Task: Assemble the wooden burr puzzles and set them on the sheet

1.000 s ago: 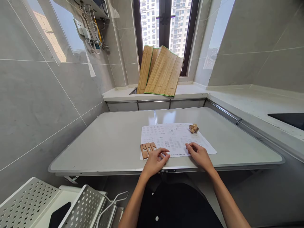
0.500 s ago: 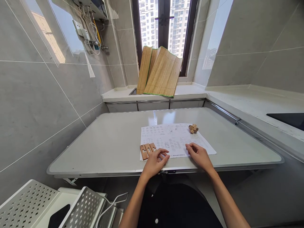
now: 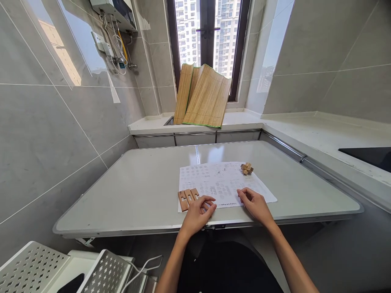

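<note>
- Head view: the left hand [image 3: 197, 213] rests on the near edge of the paper sheet [image 3: 224, 185]. Its fingers are curled loosely and hold nothing. They lie just beside three flat wooden pieces [image 3: 187, 198].
- The right hand [image 3: 255, 204] rests on the sheet too. Its fingers are bent and empty.
- A small built wooden puzzle [image 3: 247, 168] sits at the far right of the sheet, on the grey table [image 3: 137, 191].
- Good way, I think: pick up one piece at a time, gently.
- The writing on the sheet is too small to read.
</note>
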The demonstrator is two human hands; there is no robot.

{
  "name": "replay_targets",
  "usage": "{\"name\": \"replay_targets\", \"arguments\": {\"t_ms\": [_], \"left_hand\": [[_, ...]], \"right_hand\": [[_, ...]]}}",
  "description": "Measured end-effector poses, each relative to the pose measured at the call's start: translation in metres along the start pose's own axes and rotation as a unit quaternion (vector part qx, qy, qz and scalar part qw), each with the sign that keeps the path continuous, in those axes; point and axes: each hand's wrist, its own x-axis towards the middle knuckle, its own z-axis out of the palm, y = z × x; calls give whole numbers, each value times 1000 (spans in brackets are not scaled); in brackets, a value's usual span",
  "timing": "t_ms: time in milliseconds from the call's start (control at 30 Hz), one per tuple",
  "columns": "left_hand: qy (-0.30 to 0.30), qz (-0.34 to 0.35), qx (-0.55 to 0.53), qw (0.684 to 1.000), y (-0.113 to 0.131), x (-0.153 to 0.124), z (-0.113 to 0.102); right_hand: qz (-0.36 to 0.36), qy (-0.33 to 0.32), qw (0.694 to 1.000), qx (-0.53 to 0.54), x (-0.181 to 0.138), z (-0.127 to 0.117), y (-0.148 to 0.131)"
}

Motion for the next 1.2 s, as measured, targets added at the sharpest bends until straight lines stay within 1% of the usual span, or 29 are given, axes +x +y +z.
{"name": "replay_targets", "arguments": {"t_ms": [400,667,1200], "left_hand": [[-7,-10,-1,1000,0,0,0],[-4,-18,-6,1000,0,0,0],[-3,-11,-11,1000,2,-1,1]], "right_hand": [[10,-3,1000,4,-1,0,0],[5,-7,1000,-8,0,-1,1],[-3,3,1000,-19,-1,-2,0]]}}
